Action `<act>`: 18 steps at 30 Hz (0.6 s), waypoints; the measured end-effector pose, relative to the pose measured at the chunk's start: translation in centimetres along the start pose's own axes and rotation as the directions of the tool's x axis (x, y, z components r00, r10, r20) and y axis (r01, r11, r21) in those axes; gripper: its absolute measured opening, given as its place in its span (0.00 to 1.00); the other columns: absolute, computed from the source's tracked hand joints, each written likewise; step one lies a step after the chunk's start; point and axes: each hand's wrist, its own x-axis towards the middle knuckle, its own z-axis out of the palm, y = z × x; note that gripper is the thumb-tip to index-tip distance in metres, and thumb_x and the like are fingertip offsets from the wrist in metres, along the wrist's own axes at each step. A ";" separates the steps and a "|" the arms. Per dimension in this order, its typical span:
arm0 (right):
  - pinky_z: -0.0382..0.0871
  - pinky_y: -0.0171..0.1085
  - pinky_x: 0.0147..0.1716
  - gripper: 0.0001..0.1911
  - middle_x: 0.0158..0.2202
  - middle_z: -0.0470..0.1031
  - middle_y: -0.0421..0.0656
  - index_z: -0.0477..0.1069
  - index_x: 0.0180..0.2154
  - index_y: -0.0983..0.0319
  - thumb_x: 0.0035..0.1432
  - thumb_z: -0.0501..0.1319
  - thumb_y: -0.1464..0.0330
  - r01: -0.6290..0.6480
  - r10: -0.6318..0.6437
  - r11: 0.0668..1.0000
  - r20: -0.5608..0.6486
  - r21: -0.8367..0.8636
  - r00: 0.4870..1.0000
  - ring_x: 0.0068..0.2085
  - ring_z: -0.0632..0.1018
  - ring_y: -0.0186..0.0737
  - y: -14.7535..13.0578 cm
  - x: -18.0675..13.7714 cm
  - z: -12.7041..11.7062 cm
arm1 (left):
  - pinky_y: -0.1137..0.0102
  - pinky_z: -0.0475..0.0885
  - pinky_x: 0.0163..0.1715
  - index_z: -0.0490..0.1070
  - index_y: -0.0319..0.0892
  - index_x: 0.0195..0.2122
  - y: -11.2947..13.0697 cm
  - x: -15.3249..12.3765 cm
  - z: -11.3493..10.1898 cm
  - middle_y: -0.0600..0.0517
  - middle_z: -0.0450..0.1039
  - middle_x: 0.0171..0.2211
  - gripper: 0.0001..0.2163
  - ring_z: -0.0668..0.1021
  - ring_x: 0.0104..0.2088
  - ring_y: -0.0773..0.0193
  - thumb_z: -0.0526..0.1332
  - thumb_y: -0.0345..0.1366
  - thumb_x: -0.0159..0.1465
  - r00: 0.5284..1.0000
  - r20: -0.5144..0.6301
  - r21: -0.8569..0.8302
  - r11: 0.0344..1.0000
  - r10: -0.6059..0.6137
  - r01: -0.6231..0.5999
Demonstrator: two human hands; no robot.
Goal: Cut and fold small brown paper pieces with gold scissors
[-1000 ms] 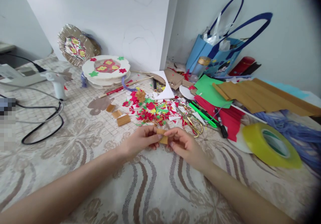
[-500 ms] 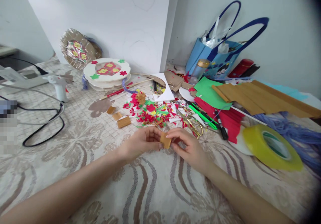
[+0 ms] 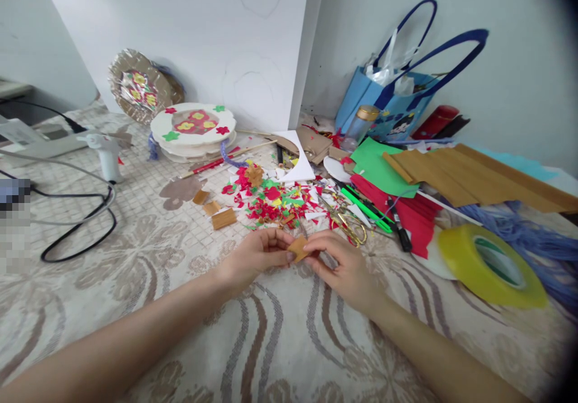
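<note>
Between my two hands is a small piece of golden-brown crepe paper point(image 3: 298, 248). My left hand point(image 3: 259, 253) pinches its left side with thumb and fingers. On the right side, my right hand point(image 3: 342, 264) grips it between thumb and fingertips. Just left of the hands lie several cut pieces of the same paper point(image 3: 224, 218). Beyond my fingers spreads a heap of red, green, yellow and white paper scraps point(image 3: 275, 201), with a golden-brown paper flower point(image 3: 254, 176) at its back. Gold-handled scissors point(image 3: 354, 229) rest near my right hand.
A roll of yellow tape point(image 3: 451, 258), a black marker point(image 3: 400, 228) and a golden-brown crepe sheet point(image 3: 469, 174) lie right. Behind them stands a blue bag point(image 3: 356, 90). A white glue gun point(image 3: 107, 159) with cables is left, near a decorated white scalloped disc point(image 3: 162, 127).
The golden-brown paper piece has turned in my fingers, from upright to tilted and more pointed. Both hands stay in nearly the same place.
</note>
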 end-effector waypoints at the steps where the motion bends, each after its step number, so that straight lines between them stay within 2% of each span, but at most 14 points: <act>1: 0.68 0.42 0.41 0.09 0.37 0.72 0.44 0.68 0.38 0.57 0.56 0.58 0.75 -0.009 0.009 1.000 -0.004 0.004 1.000 0.41 0.74 0.42 0.1 0.0 0.0 | 0.76 0.63 0.27 0.70 0.37 0.33 0.0 0.0 0.0 0.54 0.72 0.27 0.10 0.71 0.26 0.72 0.67 0.30 0.50 1.000 -0.014 -0.007 1.000 0.004 -0.004; 9: 0.68 0.40 0.40 0.07 0.36 0.73 0.43 0.69 0.36 0.58 0.56 0.59 0.75 -0.055 0.057 0.996 -0.025 0.067 0.998 0.40 0.74 0.40 0.1 0.2 0.1 | 0.74 0.65 0.34 0.69 0.37 0.34 0.0 0.0 0.0 0.51 0.74 0.32 0.12 0.74 0.32 0.68 0.68 0.27 0.49 1.000 -0.008 -0.018 1.000 0.015 -0.016; 15: 0.67 0.40 0.39 0.07 0.35 0.72 0.43 0.69 0.35 0.58 0.55 0.59 0.75 -0.064 0.066 0.995 -0.029 0.079 0.997 0.39 0.74 0.40 0.2 0.1 0.1 | 0.76 0.60 0.25 0.70 0.37 0.32 0.1 0.0 0.2 0.54 0.71 0.26 0.09 0.69 0.24 0.73 0.67 0.32 0.51 1.000 -0.019 0.002 1.000 0.009 -0.009; 18: 0.67 0.40 0.39 0.05 0.36 0.72 0.44 0.69 0.36 0.58 0.56 0.60 0.72 -0.089 0.091 0.986 -0.006 0.143 0.996 0.40 0.73 0.41 0.2 0.0 0.2 | 0.77 0.59 0.22 0.70 0.37 0.32 0.3 -0.1 0.3 0.55 0.70 0.24 0.09 0.68 0.22 0.74 0.67 0.33 0.51 1.000 -0.013 0.012 1.000 -0.004 0.004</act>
